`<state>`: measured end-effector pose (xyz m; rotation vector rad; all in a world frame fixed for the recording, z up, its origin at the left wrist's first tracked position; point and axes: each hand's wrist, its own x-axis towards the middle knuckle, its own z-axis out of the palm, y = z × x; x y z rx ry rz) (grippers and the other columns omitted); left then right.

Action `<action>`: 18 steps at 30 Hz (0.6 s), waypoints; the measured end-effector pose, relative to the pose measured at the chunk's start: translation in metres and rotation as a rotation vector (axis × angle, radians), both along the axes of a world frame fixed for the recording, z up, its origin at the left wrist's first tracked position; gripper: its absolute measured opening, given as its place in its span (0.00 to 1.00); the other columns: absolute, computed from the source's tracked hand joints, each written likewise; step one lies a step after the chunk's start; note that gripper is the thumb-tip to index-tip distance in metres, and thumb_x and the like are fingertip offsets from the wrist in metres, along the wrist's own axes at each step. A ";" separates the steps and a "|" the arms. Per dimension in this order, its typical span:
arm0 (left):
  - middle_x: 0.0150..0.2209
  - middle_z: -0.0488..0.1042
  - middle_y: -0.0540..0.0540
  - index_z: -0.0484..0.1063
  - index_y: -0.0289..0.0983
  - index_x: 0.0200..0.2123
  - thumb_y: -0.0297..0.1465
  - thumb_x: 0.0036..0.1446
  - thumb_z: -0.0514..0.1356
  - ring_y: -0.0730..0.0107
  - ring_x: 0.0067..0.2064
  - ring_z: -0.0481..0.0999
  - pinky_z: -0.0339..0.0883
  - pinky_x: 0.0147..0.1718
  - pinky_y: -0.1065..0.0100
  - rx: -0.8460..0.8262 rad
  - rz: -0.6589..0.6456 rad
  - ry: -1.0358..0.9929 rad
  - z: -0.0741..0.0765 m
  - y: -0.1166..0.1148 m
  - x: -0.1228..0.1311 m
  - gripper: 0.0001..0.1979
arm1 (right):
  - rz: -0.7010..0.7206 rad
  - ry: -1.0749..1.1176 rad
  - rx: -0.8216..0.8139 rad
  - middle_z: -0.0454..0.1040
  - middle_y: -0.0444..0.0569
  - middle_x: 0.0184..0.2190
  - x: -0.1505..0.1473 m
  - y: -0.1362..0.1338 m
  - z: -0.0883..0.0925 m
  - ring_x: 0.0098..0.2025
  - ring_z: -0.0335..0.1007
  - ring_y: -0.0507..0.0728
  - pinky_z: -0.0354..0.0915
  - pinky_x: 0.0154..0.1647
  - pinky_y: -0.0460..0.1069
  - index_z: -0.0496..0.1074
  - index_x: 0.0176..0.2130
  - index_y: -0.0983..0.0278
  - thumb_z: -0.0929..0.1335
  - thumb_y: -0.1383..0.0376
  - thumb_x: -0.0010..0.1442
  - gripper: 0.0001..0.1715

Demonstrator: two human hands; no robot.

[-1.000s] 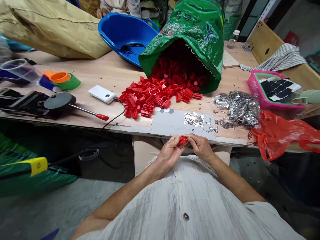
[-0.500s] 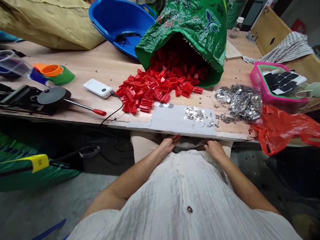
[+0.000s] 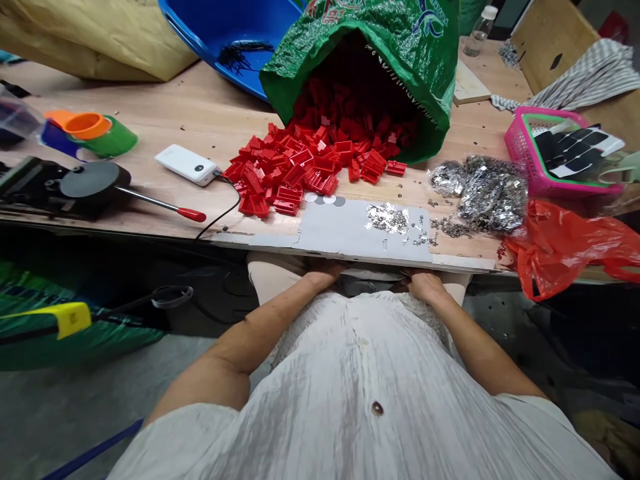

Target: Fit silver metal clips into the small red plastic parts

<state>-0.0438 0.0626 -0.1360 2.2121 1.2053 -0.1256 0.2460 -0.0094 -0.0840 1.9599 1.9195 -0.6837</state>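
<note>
wooden table (image 3: pixel 150 110), red parts (image 3: pixel 287 170) heaped beyond the left hand (image 3: pixel 327 268).

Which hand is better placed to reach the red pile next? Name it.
Left, probably: the left hand, though partly hidden at the table edge, lies nearer the red pile; the right hand is farther off.

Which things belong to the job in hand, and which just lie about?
Likely in the job, before the person: red plastic pieces; green sack; silvery metal pieces; grey sheet.

Likely just lying about: capped bottle; blue basin; red plastic bag; grey-and-white cloth.
</note>
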 end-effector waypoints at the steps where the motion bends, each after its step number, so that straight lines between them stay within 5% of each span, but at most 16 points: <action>1: 0.48 0.78 0.40 0.78 0.38 0.43 0.20 0.56 0.53 0.56 0.51 0.74 0.62 0.51 0.59 0.026 -0.026 0.021 0.006 -0.001 -0.004 0.17 | 0.009 0.001 -0.001 0.75 0.60 0.53 -0.001 -0.002 0.001 0.54 0.71 0.66 0.64 0.48 0.54 0.72 0.56 0.61 0.65 0.59 0.62 0.23; 10: 0.35 0.75 0.40 0.75 0.36 0.41 0.23 0.61 0.52 0.61 0.38 0.74 0.62 0.40 0.62 0.249 -0.312 0.151 0.064 -0.058 -0.013 0.13 | 0.075 0.015 0.126 0.80 0.51 0.36 0.015 -0.037 0.035 0.40 0.76 0.59 0.59 0.37 0.48 0.75 0.41 0.60 0.63 0.60 0.65 0.13; 18: 0.37 0.74 0.39 0.77 0.38 0.42 0.25 0.62 0.51 0.59 0.40 0.75 0.60 0.39 0.62 0.168 -0.288 0.195 0.063 -0.067 0.006 0.14 | 0.005 -0.070 0.085 0.80 0.55 0.39 0.017 -0.035 0.026 0.43 0.76 0.62 0.62 0.39 0.50 0.76 0.43 0.62 0.62 0.59 0.66 0.16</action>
